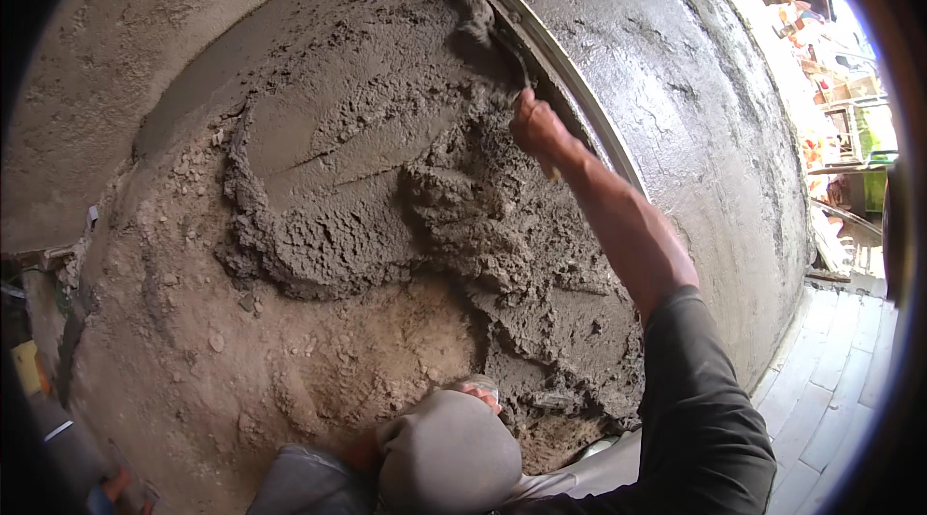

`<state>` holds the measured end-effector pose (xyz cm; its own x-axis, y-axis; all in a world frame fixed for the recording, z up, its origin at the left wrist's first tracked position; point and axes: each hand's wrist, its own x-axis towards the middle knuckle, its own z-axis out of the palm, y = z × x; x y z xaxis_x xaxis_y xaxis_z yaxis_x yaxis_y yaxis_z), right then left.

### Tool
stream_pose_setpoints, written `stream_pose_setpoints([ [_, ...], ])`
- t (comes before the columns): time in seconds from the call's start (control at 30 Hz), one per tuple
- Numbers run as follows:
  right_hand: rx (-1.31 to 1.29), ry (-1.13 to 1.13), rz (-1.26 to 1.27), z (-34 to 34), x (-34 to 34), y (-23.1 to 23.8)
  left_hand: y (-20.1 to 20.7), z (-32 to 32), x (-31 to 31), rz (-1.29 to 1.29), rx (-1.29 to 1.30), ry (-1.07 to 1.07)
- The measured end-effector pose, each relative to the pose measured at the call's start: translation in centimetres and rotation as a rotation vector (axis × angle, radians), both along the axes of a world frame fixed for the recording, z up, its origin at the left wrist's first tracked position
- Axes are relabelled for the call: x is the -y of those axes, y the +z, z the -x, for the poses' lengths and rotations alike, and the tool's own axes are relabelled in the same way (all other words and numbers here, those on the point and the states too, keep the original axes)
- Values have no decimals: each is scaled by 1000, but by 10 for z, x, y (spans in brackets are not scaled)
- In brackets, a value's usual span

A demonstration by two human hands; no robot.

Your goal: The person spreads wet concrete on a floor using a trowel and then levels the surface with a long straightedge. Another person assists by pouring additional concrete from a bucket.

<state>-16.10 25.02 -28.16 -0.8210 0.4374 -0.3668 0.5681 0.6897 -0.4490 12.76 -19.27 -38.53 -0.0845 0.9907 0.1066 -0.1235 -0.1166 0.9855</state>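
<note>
My right hand (541, 129) is closed around the handle of a mortar-coated trowel (473, 18). The trowel's blade lies at the far side of the wet grey mortar (328, 187), beside a long metal straightedge (570, 76). That bar lies lengthwise between the rough mortar and a smoother, shiny grey surface (695, 110) on the right. My left forearm (362, 452) shows low in the picture, beside my grey-clad knee (449, 457). A sliver of skin shows past the knee, but whether it belongs to my left hand I cannot tell. The left fingers cannot be made out.
Dry, crumbly dirt (193, 322) borders the mortar at the left and near side. A rough wall (106, 61) rises at the far left. Pale floor tiles (821, 380) lie at the lower right. Another person's hand (116, 486) appears at the lower left. Outside, clutter fills the upper right.
</note>
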Motion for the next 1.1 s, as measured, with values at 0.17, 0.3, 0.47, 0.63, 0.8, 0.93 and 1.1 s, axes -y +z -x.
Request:
stream_pose_setpoints([
  [0.17,78,289,52,-36,55,39,18,18,28,148,-435,31],
  [0.3,126,289,20,-21,38,74,19,20,32,150,-424,25],
  [0.47,-22,57,-384,73,-41,43,15,18,31,143,-372,33],
  [0.63,20,-49,-388,131,-38,15,13,13,31,142,-319,55],
  [0.8,-31,-28,-247,130,-11,4,6,14,25,127,-295,57],
  [0.93,1,352,-286,97,26,16,4,9,24,145,-270,66],
  [1.1,-24,72,-343,149,-18,48,-5,7,17,128,-270,67],
])
